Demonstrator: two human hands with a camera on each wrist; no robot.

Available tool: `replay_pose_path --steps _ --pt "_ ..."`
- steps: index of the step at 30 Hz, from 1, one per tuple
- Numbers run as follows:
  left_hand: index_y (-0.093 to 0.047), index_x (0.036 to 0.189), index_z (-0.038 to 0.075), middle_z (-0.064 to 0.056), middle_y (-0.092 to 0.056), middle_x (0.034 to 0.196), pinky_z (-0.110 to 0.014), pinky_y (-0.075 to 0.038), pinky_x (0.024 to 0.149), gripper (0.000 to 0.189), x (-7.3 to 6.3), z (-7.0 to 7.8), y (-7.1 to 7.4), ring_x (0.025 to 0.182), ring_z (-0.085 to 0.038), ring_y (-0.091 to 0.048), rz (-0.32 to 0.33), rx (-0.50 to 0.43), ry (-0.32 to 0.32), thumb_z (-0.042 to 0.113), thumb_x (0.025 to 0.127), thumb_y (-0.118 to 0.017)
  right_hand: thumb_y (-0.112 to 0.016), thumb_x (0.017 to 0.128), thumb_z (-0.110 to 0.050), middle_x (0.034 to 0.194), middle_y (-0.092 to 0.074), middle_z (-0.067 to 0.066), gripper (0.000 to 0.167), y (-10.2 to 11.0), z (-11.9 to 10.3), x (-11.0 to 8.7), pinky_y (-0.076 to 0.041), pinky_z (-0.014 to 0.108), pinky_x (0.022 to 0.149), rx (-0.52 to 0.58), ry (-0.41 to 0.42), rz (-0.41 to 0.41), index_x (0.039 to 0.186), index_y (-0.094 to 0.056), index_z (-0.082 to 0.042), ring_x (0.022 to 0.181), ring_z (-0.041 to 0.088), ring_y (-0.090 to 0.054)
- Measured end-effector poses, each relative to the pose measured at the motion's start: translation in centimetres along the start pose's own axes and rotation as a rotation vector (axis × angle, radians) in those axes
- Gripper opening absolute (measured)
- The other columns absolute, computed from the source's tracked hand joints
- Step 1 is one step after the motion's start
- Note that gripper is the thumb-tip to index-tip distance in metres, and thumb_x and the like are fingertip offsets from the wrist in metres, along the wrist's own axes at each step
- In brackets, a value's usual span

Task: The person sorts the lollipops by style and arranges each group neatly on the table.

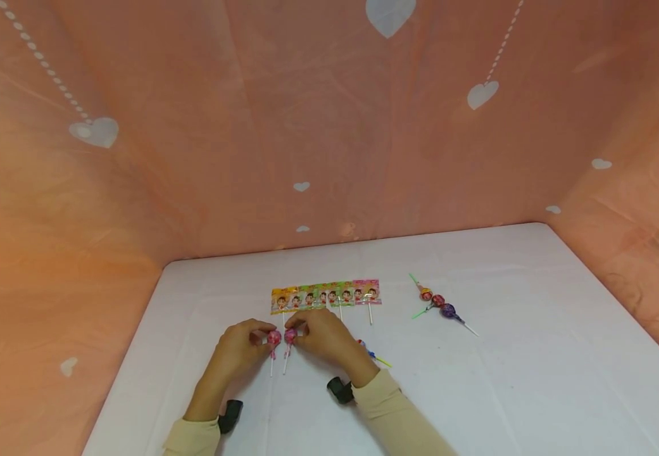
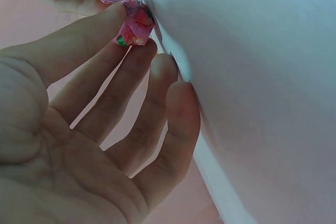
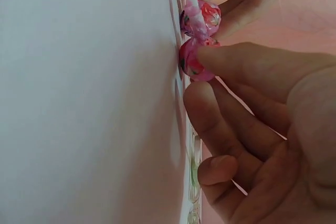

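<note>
Each hand pinches one pink lollipop: left hand (image 1: 240, 347) holds the left lollipop (image 1: 274, 337), right hand (image 1: 321, 335) the right lollipop (image 1: 290, 335), heads side by side on the table (image 1: 534, 380); next, likely laying them straight and letting go.

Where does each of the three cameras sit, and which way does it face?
Head: looks forward and down at the white table, both sleeved forearms showing.
Left wrist: looks along the left hand holding a pink-wrapped round lollipop.
Right wrist: looks along the right hand holding another pink-wrapped lollipop.
All views share both lollipops.
</note>
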State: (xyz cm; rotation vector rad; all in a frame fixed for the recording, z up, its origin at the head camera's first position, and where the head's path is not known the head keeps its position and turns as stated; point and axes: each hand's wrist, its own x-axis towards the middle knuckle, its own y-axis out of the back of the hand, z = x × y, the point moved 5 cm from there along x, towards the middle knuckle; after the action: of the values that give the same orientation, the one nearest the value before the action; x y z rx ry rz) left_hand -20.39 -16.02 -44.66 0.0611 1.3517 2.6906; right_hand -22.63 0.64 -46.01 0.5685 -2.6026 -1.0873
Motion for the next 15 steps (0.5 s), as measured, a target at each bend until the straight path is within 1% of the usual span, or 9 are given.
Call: replay_pose_path --steps 4,10,13,15 --pt "-0.075 0.108 0.009 -0.005 -0.073 0.091 -0.031 -0.046 0.068 0.028 -0.04 -0.07 -0.01 0.077 -0.014 -0.057 -0.003 -0.003 0.014 0.005 0.080 -0.079 -0.076 0.086 -0.019 0.090 -0.073 -0.005 0.019 0.13 0.07 0.01 -0.044 0.020 0.067 -0.011 0.002 0.001 0.105 -0.076 -0.020 0.072 0.003 -0.055" --pt "-0.076 0.108 0.009 -0.005 -0.075 0.094 -0.037 -0.051 0.075 0.027 -0.03 -0.16 -0.05 0.084 -0.017 -0.062 -0.004 0.013 0.033 0.006 0.081 -0.078 -0.075 0.087 -0.025 0.100 -0.074 -0.005 0.019 0.35 -0.03 -0.01 -0.045 0.021 0.070 -0.038 0.011 0.002 0.106 -0.077 -0.020 0.075 0.003 -0.057" --pt "-0.075 0.108 0.010 -0.005 -0.075 0.095 -0.040 -0.051 0.077 0.028 0.01 -0.25 -0.12 0.085 -0.018 -0.063 -0.006 0.017 0.041 0.007 0.081 -0.078 -0.074 0.089 -0.030 0.099 -0.074 -0.006 0.020 0.23 -0.03 -0.03 -0.045 0.021 0.070 -0.038 0.003 -0.006 0.106 -0.076 -0.021 0.075 0.003 -0.056" --pt "-0.075 0.109 0.010 -0.005 -0.075 0.095 -0.040 -0.052 0.077 0.027 0.00 -0.28 -0.17 0.086 -0.018 -0.063 -0.009 0.021 0.043 0.007 0.082 -0.078 -0.073 0.089 -0.030 0.095 -0.073 -0.007 0.019 0.13 0.00 -0.02 -0.043 0.021 0.068 -0.037 -0.007 -0.012 0.106 -0.077 -0.022 0.073 0.002 -0.054"
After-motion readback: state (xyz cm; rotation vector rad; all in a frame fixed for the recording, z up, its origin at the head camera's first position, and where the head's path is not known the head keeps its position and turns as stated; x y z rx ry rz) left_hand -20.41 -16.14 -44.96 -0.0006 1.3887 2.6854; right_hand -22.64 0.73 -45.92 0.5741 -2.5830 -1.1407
